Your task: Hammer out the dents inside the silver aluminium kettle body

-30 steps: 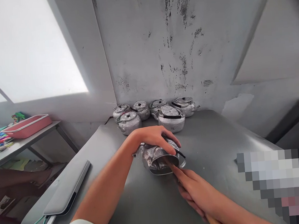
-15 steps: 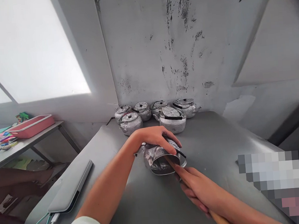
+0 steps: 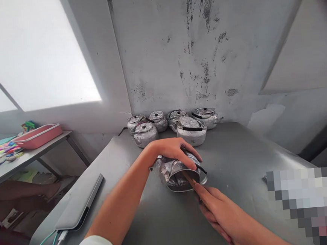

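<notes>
A silvery metal kettle (image 3: 169,172) lies tipped on the table with its round opening facing me. My left hand (image 3: 179,151) rests over its upper side, with the fingers curled down around it. Beside those fingers runs the kettle's black handle grip (image 3: 200,168), and the spout points left under my wrist. My right hand (image 3: 217,209) is closed around a wooden stick (image 3: 188,178). One end of the stick reaches into the kettle's opening; its tip is hidden in there.
Several lidded metal kettles (image 3: 191,135) stand at the back of the grey table (image 3: 166,228) by the stained wall. A grey power bank (image 3: 79,204) with cables lies at the left. A pink tray (image 3: 40,136) sits on a side table. Something at the right is pixelated.
The whole view has shifted slightly, so everything appears a little further right. Both hands keep their holds, and the stick is still inside the kettle.
</notes>
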A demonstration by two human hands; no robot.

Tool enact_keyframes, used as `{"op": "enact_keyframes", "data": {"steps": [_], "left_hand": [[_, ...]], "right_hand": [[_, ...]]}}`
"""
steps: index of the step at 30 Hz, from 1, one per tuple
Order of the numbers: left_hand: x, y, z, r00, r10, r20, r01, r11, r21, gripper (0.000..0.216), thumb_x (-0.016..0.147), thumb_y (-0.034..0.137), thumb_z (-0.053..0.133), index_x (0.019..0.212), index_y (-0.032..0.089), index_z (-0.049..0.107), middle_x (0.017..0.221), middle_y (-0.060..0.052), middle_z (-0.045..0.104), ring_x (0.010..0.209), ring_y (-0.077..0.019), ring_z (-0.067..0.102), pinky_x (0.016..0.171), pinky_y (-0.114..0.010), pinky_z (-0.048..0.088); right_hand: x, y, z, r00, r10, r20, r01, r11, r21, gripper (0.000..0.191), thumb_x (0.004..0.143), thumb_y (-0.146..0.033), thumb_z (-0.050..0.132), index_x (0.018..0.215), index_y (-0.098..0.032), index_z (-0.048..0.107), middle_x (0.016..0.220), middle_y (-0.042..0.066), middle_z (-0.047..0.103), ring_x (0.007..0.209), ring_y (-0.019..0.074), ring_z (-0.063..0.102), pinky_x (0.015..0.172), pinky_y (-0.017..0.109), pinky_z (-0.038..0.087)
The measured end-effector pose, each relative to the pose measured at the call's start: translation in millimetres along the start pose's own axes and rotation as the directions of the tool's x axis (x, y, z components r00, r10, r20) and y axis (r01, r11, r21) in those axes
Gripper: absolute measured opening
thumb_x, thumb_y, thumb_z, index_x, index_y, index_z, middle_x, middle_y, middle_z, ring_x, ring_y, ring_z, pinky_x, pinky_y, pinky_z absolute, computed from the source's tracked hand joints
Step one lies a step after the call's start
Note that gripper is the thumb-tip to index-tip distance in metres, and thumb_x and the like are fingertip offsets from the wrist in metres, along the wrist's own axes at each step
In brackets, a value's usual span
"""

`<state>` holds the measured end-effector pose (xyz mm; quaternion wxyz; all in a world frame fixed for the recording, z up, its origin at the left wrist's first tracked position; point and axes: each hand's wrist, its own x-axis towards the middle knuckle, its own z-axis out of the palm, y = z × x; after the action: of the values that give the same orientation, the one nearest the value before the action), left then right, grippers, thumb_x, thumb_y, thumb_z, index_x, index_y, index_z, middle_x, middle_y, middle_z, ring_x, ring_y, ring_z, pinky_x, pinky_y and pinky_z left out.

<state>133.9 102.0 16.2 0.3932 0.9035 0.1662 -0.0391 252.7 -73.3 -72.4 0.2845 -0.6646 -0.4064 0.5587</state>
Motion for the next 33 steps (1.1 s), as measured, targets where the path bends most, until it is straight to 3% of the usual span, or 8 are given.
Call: {"op": "enact_keyframes", "data": {"steps": [13,33], "left_hand": [[-0.3,1.3,-0.4,1.0,-0.013,0.002,0.013,1.0,0.006,0.051,0.07,0.047,0.077,0.117,0.028,0.072,0.108,0.002,0.072,0.102,-0.0212,0.065,0.097,-0.029,0.047],[-0.3,0.1,-0.3,1.0,-0.003,0.006,0.003,1.0,0.005,0.051,0.071,0.047,0.077,0.118,0.027,0.072,0.112,0.001,0.071,0.105,-0.0217,0.065,0.098,-0.029,0.046]], "right_hand": [[-1.0,0.1,-2.9,0.998,0.043,-0.046,-0.041,0.999,0.031,0.043,0.1,-0.057,0.027,0.082,-0.022,0.045,0.046,-0.012,0.03,0.028,0.0048,0.024,0.023,0.014,0.023],[0.0,-3.8,-4.9,0.999,0.036,-0.008,-0.037,0.998,-0.056,0.042,0.103,-0.051,0.022,0.079,-0.022,0.042,0.044,-0.012,0.03,0.025,0.0049,0.025,0.021,0.015,0.025]]}}
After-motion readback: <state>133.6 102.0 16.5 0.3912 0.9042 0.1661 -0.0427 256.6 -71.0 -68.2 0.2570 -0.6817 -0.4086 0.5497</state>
